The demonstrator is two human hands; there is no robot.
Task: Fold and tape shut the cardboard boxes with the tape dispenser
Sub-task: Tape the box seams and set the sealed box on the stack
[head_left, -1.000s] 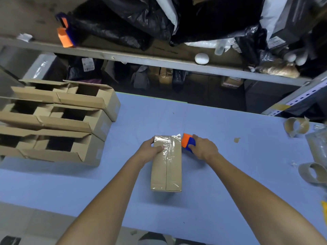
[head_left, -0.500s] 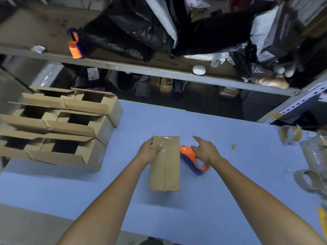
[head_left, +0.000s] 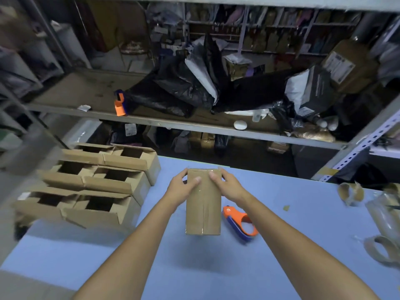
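A closed, taped cardboard box [head_left: 203, 211] is held up above the blue table [head_left: 292, 256], its shadow falling on the surface below. My left hand [head_left: 180, 189] grips its far left end and my right hand [head_left: 227, 186] grips its far right end, thumbs on the top face. The orange and blue tape dispenser [head_left: 241, 224] lies on the table just right of the box, untouched.
Three rows of open cardboard boxes [head_left: 93, 185] stand at the table's left. Empty tape cores [head_left: 350, 193] and plastic scraps lie at the right edge. Behind is a metal shelf [head_left: 173, 123] with black bags and a second orange dispenser [head_left: 119, 105].
My right hand set the tape dispenser down on the table and moved onto the box. Both hands now lift the box off the table; the view tilted upward.
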